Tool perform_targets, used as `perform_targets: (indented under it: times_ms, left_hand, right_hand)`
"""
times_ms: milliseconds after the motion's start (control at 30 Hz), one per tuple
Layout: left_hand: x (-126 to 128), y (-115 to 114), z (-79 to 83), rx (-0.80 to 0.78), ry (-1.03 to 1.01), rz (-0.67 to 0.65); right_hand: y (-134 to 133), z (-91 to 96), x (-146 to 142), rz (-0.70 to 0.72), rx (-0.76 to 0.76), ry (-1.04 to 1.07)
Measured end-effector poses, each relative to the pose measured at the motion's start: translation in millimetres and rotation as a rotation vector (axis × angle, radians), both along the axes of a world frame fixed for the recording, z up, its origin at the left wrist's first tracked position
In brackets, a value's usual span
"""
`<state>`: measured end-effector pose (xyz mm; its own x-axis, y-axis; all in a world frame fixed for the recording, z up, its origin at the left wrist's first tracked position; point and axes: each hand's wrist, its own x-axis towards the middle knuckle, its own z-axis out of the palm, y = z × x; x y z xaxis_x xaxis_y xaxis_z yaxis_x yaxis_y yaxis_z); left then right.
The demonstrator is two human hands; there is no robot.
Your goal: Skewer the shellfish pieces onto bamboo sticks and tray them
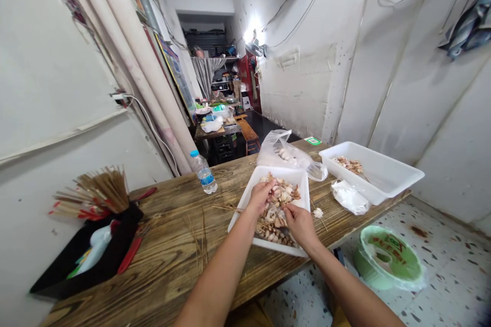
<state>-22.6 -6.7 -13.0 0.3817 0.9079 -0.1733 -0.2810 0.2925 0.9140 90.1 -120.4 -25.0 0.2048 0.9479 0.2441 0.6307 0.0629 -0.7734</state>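
While the right hand (300, 222) pinched a stick (283, 203) between its fingers, the left hand (261, 195) lay over pale pieces (286, 193) in the near tray (278, 247); whether its fingers gripped any could not be told. Risk judged: a slipping stick might have pricked the left fingers, or forcing might have split a piece. Far tray (391, 171) held brownish bits (350, 164); bag (272, 152), whitish lumps (286, 155); basin (363, 264), a clear liner (415, 283).

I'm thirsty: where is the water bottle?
In the head view, the bottle stands left of centre on the wooden table, near its far edge, left of the nearer white tray.
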Motion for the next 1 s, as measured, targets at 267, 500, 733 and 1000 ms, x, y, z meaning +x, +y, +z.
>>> perform_targets:
  times_ms: [267,500,733,1000]
  left_hand:
    - [-4.4,-3.8,7.0,0.006,-0.123,-0.160]
    - [-5.8,-3.5,5.2,0.032,-0.106,-0.122]
    - [-4.8,-1.1,3.7,0.013,-0.118,-0.104]
    - [-2.6,-2.5,7.8,-0.017,-0.063,0.008]
  right_hand:
    - [-0.1,1.4,0.5,-0.005,0.015,0.061]
    - [2.0,-1.6,1.7,-0.025,0.001,0.124]
    - [1.7,-0.1,3.0,-0.011,-0.011,0.170]
    - [-0.1,-3.5,1.7,0.018,0.015,0.094]
